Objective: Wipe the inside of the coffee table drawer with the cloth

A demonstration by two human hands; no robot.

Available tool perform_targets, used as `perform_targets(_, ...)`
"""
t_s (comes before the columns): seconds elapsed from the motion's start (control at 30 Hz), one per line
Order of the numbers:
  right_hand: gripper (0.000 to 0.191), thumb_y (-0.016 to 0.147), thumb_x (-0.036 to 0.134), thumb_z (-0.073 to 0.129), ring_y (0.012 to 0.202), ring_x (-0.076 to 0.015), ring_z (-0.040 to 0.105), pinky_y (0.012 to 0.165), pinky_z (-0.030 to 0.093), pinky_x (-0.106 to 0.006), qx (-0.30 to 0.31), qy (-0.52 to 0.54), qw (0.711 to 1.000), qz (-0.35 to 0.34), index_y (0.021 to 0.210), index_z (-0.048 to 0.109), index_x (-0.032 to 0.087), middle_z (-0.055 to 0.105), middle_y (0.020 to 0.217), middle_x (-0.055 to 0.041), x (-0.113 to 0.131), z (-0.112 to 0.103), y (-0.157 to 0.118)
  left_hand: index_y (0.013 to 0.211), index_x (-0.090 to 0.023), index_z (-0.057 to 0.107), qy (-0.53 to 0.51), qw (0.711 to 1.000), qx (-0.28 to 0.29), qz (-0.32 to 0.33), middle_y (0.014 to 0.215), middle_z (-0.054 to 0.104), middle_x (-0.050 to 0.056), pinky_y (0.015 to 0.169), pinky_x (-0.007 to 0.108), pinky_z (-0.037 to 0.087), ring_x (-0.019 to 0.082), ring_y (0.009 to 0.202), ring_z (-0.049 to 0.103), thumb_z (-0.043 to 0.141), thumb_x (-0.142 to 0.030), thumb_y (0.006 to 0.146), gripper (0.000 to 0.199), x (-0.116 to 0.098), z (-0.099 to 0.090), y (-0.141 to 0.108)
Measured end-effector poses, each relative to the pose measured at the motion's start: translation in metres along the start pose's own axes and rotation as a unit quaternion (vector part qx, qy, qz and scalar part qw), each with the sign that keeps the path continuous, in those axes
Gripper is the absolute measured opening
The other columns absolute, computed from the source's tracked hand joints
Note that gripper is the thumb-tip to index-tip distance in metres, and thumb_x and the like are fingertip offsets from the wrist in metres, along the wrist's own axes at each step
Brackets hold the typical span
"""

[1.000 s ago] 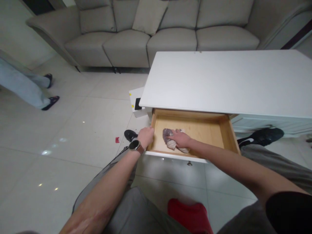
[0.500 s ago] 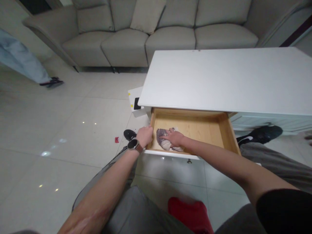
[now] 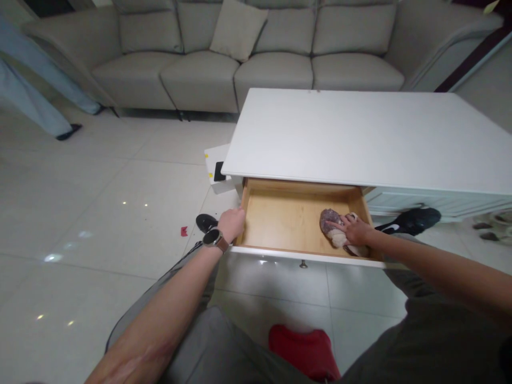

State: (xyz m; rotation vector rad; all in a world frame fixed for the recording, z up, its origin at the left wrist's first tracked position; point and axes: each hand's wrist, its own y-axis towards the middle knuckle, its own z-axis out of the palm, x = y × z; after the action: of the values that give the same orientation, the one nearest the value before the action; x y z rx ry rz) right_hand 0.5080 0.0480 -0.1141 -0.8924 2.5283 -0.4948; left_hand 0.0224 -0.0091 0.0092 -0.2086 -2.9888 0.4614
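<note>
A wooden drawer [image 3: 280, 218] stands pulled out from the white coffee table [image 3: 340, 133]. My left hand [image 3: 232, 224], with a watch on its wrist, is closed over the drawer's left side wall. Inside the drawer, at its right end, my right hand [image 3: 354, 230] presses a bunched purple-and-cream cloth [image 3: 335, 234] against the bottom. The fingers of that hand lie over the cloth and part of it is hidden under the palm. A small round knob [image 3: 303, 264] sits on the drawer's white front.
Behind the table runs a grey sofa [image 3: 200, 74] with a loose cushion [image 3: 239, 32]. A white box [image 3: 218, 184] bearing a black item stands left of the table. On the floor are a red scrap [image 3: 184, 231] and, below me, a red object [image 3: 304, 349]. Another person's legs [image 3: 44, 101] show at left.
My right hand has slid the cloth from the drawer's left end to its right end. The left hand keeps its hold on the side wall. The other person's legs have shifted.
</note>
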Motion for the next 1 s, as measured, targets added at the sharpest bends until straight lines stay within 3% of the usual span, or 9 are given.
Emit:
perform_targets(0.17,0.106,0.075,0.053,0.071,0.129,-0.0447,0.047,0.102,0.038,-0.059,-0.011,-0.008,1.0,0.019,0.165,0.017,0.033,0.044,0.153,-0.0234,-0.005,-0.002,0.009,0.129,-0.003,0.06,0.005,1.0,0.003,-0.004,0.103,0.073,0.02,0.085,0.034,0.056,0.03,0.103,0.071,0.05,-0.005,0.087,0.043,-0.001,-0.001,0.0)
perform_targets(0.43,0.085,0.083,0.032,0.061,0.128,-0.0393,0.052,0.098,0.046,-0.053,-0.059,0.044,0.996,0.051,0.162,0.028,0.038,0.048,0.149,-0.0188,-0.035,-0.029,0.06,0.126,-0.003,0.062,0.003,1.0,0.004,-0.012,0.101,0.073,0.021,0.085,0.034,0.055,0.028,0.102,0.072,0.046,-0.004,0.089,0.04,-0.004,-0.001,0.0)
perform_targets(0.6,0.078,0.086,0.029,0.058,0.134,-0.0403,0.047,0.102,0.044,-0.058,-0.059,0.069,0.996,0.02,0.16,0.033,0.039,0.041,0.156,-0.0172,-0.031,-0.047,0.084,0.128,-0.003,0.062,0.006,1.0,0.007,-0.007,0.102,0.074,0.021,0.083,0.035,0.056,0.029,0.1,0.072,0.045,-0.004,0.09,0.042,-0.003,-0.001,0.001)
perform_targets(0.77,0.082,0.086,0.042,0.064,0.135,-0.0411,0.043,0.099,0.044,-0.054,-0.083,0.06,0.995,-0.015,0.16,0.03,0.04,0.04,0.156,-0.0172,0.006,-0.076,0.106,0.135,-0.002,0.058,0.001,1.0,0.003,-0.004,0.101,0.073,0.021,0.083,0.037,0.056,0.03,0.1,0.072,0.048,-0.004,0.088,0.048,-0.001,0.002,0.002)
perform_targets(1.0,0.091,0.083,0.057,0.07,0.134,-0.041,0.039,0.101,0.037,-0.051,-0.104,0.1,0.988,-0.057,0.161,0.028,0.038,0.036,0.157,-0.0177,0.106,-0.146,0.177,0.14,-0.002,0.054,0.002,1.0,0.005,-0.006,0.101,0.073,0.021,0.084,0.036,0.056,0.03,0.102,0.072,0.049,-0.006,0.088,0.053,0.0,0.005,0.002)
